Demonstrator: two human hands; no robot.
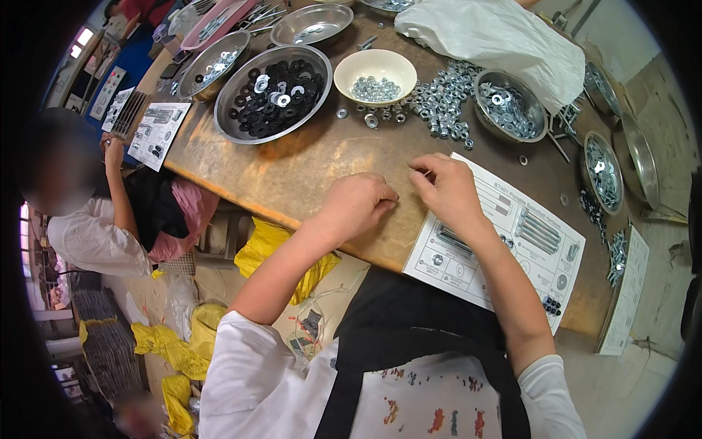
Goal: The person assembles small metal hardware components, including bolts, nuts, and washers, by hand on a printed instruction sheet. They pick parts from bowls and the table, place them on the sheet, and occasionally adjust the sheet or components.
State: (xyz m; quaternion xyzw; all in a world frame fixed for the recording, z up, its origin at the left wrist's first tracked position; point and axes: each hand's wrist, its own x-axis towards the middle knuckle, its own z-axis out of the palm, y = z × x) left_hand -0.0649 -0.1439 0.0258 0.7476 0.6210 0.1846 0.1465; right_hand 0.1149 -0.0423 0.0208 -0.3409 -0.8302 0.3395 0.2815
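Note:
My left hand [356,206] is held above the bare wooden tabletop, its fingers curled in toward the thumb. Facing it across a small gap is my right hand [447,187], with thumb and fingers drawn together; anything inside either hand is hidden or too small to name. My right forearm crosses a white printed sheet [552,267] at the table's front edge. Several silver bolts [539,232] lie side by side on that sheet, with small black parts [552,306] at its near right corner. Beyond my hands spreads a loose pile of silver nuts [442,102].
Across the back stand a steel bowl [225,130] of black washers, a cream bowl [376,64] of nuts and a steel bowl [540,121] of small metal parts. A white plastic bag [490,40] lies behind. A co-worker's hand [112,154] is at the far left, beside another sheet [159,135].

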